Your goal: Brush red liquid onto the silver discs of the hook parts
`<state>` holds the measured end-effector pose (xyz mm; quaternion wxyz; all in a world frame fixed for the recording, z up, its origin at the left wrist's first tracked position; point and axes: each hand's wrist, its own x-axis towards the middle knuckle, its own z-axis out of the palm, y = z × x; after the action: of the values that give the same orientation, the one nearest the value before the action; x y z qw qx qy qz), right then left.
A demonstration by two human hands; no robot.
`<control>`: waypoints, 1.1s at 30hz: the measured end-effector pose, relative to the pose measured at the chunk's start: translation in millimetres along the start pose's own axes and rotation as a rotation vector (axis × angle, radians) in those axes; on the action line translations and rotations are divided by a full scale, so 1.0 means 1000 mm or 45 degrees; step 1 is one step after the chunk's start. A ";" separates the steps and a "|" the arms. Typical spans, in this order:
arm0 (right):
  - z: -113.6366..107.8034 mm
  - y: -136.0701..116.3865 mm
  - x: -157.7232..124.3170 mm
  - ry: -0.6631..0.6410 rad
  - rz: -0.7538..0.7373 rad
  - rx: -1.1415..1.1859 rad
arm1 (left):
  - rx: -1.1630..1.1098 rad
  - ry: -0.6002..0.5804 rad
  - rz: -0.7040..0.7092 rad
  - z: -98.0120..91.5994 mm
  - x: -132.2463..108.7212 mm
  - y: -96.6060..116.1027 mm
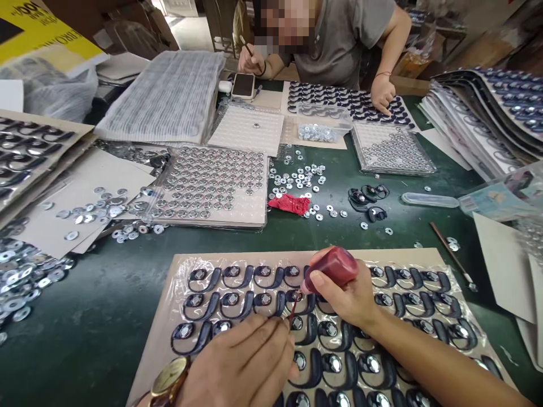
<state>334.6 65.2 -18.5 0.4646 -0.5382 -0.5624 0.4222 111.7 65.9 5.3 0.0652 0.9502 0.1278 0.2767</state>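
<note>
My right hand (348, 294) grips a red squeeze bottle (333, 270), its narrow end pointing down and left near an earhook-shaped piece (296, 296). Close by, my left hand (248, 362), with a watch (169, 376) on the wrist, has its fingers together. A thin reddish-brown stick (292, 314) rises from its fingertips toward the same piece; the grip itself is hidden. Rows of dark hooked pieces with shiny round centres lie under clear film on a beige board (156, 339). My hands and forearm hide part of the rows.
Across the green table (106, 299) a person's hand (383, 93) touches another board. A tray of round metal parts (212, 186), a red cloth scrap (289, 204), loose washers (12, 277) and a few loose hooked pieces (368, 195) lie beyond my board. A brush-like stick (453, 257) rests at right.
</note>
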 end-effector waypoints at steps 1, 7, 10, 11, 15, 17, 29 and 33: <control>0.001 0.001 0.000 -0.012 -0.004 -0.007 | 0.039 -0.031 0.040 0.001 -0.001 0.001; 0.002 0.001 0.000 0.019 -0.058 -0.131 | 0.038 -0.060 0.007 0.002 -0.004 0.003; -0.004 -0.007 0.006 0.095 -0.080 -0.191 | -0.027 -0.056 -0.045 -0.001 -0.002 0.002; -0.007 -0.011 0.008 0.082 -0.064 -0.184 | -0.048 -0.075 -0.049 -0.004 0.000 0.001; -0.015 -0.024 0.009 -0.074 0.040 -0.078 | -0.092 -0.110 -0.034 -0.014 0.003 0.002; -0.015 -0.025 0.001 -0.086 0.046 -0.043 | -0.073 -0.102 -0.004 -0.017 0.001 0.006; 0.009 -0.005 -0.034 -0.025 -0.034 0.066 | 0.099 -0.095 0.101 -0.016 0.001 0.027; 0.008 -0.004 -0.034 -0.067 -0.004 0.067 | 0.156 -0.105 0.096 -0.009 -0.005 0.032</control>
<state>325.3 30.9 -18.4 0.4645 -0.5136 -0.5639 0.4501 109.5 34.2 16.0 0.0017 0.9671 0.1057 0.2313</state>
